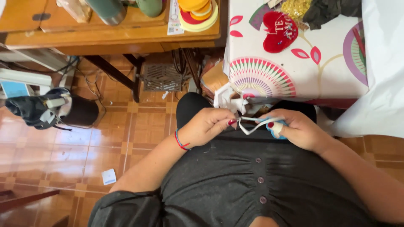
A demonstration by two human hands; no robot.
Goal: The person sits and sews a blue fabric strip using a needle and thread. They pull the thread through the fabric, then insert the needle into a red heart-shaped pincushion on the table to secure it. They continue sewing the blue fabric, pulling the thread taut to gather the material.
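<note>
Sitting by the table [324,80], the person held both hands over the lap, just below the table's edge. The left hand [206,126] curled in and pinched one end of a white strip [254,122] with its fingertips. The right hand [296,128] was closed around a small blue thing [275,131] and held the strip's other end. The strip hung between the hands.

white strip [256,123]: thin, soft, bent in a loop | goes from the left hand [205,126] fingertips across to the right hand [296,129] | both hands pinch it, 1 end each | blue thing [275,129]: small, light blue, tucked in the right hand, mostly hidden under its fingers
</note>
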